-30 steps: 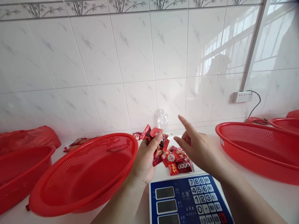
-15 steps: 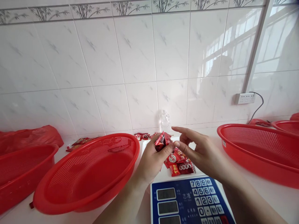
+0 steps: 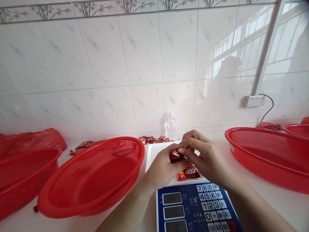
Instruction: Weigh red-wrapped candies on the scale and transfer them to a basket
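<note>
Above the white pan of a blue-faced electronic scale (image 3: 195,209), my left hand (image 3: 161,170) is closed around a bunch of small red snack packets (image 3: 175,155). My right hand (image 3: 207,159) meets it from the right, fingers pinched on the same packets. More red packets (image 3: 189,172) lie on the scale pan just under both hands. A red mesh basket (image 3: 89,177) sits tilted close to my left forearm.
Another red mesh basket (image 3: 267,154) stands at the right, a third (image 3: 21,177) at the far left under a red plastic bag (image 3: 31,140). Loose packets (image 3: 154,139) and a clear bottle (image 3: 171,124) sit against the tiled wall. A power strip (image 3: 252,101) hangs at the right.
My right hand was open with fingers spread; it has come in and pinched the packets in my left hand. Both hands have dropped closer to the scale pan.
</note>
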A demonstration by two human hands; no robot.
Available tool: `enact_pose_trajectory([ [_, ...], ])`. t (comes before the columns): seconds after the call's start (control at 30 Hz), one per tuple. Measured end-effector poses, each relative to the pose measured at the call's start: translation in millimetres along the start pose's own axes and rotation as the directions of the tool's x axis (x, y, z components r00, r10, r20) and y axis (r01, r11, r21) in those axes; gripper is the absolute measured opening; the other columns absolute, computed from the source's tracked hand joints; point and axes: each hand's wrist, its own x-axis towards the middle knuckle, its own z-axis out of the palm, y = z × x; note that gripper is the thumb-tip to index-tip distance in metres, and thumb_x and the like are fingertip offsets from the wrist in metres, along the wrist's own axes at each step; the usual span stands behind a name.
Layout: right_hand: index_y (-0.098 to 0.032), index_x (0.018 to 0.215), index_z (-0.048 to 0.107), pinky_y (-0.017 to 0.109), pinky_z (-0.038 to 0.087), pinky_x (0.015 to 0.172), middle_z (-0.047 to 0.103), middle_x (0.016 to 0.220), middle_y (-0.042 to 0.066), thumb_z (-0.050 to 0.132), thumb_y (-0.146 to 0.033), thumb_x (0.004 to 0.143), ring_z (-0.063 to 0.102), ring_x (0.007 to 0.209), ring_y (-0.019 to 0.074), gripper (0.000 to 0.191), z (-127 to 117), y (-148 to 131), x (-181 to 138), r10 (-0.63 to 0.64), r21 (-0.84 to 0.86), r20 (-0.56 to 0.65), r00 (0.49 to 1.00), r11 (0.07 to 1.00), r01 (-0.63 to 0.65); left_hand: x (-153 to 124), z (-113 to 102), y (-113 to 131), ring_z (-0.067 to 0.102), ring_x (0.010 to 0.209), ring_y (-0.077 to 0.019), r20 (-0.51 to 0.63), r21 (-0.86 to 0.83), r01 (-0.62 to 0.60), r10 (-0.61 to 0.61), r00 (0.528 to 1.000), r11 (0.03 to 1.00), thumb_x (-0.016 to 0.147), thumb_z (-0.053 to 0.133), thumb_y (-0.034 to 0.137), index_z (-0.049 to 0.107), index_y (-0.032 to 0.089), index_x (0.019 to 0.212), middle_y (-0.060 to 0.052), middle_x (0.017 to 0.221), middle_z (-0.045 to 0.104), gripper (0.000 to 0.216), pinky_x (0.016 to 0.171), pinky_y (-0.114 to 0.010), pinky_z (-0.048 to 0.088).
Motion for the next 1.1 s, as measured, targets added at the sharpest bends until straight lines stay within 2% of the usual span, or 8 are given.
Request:
enact_pose_trajectory([
  [0.17,-0.023,0.09,0.062,0.027,0.051,0.067,0.059,0.089,0.002,0.054,-0.022,0.093,0.059,0.083,0.0144,0.009,-3,4,0,-0.056,-0.001,-0.227,0.972,0.998,0.057,1,-5,0,0.048,0.063,-0.0106,0.065,-0.066,0.111,-0.107,0.992,0.992,0.078,0.071,0.038,0.062,0.017,0.088,0.002,0.07,0.052,0.024,0.062,-0.025,0.04],
  [0.33,-0.024,0.094,0.058,0.024,0.054,0.064,0.067,0.085,0.0,0.053,-0.03,0.095,0.063,0.074,0.0115,0.008,-9,8,0,0.116,0.247,-0.388,0.914,0.969,-0.018,3,-8,-6,0.046,0.056,-0.0055,0.062,-0.336,0.19,-0.179,0.982,0.923,0.081,0.069,0.041,0.059,0.018,0.097,0.001,0.078,0.055,0.029,0.052,-0.019,0.037],
  [0.43,-0.023,0.089,0.057,0.021,0.052,0.059,0.065,0.075,-0.002,0.054,-0.033,0.094,0.061,0.065,0.01,0.012,-11,9,1,0.174,0.301,-0.336,0.926,0.951,-0.069,4,-9,-8,0.051,0.059,-0.0083,0.017,-0.528,0.178,-0.2,0.98,0.831,0.084,0.064,0.043,0.058,0.019,0.103,-0.002,0.081,0.056,0.031,0.047,-0.02,0.039],
  [0.53,-0.023,0.087,0.057,0.022,0.05,0.056,0.065,0.071,-0.001,0.053,-0.037,0.093,0.06,0.062,0.0114,0.017,-8,10,2,0.213,0.246,-0.237,0.948,0.957,-0.154,4,-9,-6,0.053,0.061,-0.0098,-0.022,-0.613,0.112,-0.159,0.987,0.782,0.087,0.06,0.041,0.06,0.017,0.103,-0.004,0.083,0.057,0.029,0.044,-0.02,0.039],
  [0.7,-0.023,0.085,0.059,0.021,0.043,0.05,0.064,0.066,-0.003,0.053,-0.036,0.093,0.057,0.054,0.0107,0.016,2,3,1,0.235,-0.07,-0.242,0.941,0.963,-0.259,-1,-5,-2,0.052,0.059,-0.0074,-0.05,-0.574,0.059,-0.107,0.993,0.816,0.086,0.064,0.038,0.06,0.017,0.1,-0.002,0.082,0.058,0.026,0.047,-0.018,0.043],
  [0.83,-0.024,0.086,0.058,0.022,0.042,0.051,0.065,0.069,-0.003,0.05,-0.037,0.093,0.056,0.054,0.0104,0.017,9,2,0,0.198,-0.131,-0.267,0.943,0.962,-0.239,-4,-5,-2,0.051,0.058,-0.0042,-0.058,-0.513,0.052,-0.095,0.994,0.857,0.079,0.073,0.03,0.06,0.019,0.101,0.002,0.076,0.056,0.028,0.052,-0.016,0.044],
  [0.97,-0.025,0.087,0.058,0.024,0.043,0.055,0.065,0.073,-0.003,0.05,-0.039,0.094,0.056,0.058,0.0112,0.017,13,7,-1,0.194,-0.08,-0.261,0.946,0.972,-0.221,-4,-6,0,0.052,0.06,-0.0037,-0.048,-0.478,0.064,-0.098,0.994,0.876,0.074,0.077,0.023,0.06,0.018,0.095,0.003,0.074,0.056,0.027,0.056,-0.015,0.044],
  [1.1,-0.026,0.099,0.058,0.025,0.047,0.06,0.066,0.083,0.0,0.053,-0.045,0.092,0.06,0.069,0.0139,0.022,14,9,0,0.285,0.232,-0.182,0.941,0.943,-0.24,-4,-3,4,0.053,0.059,-0.0044,-0.08,-0.491,-0.002,-0.042,0.996,0.871,0.076,0.074,0.02,0.062,0.017,0.094,0.002,0.075,0.058,0.022,0.054,-0.016,0.044],
])
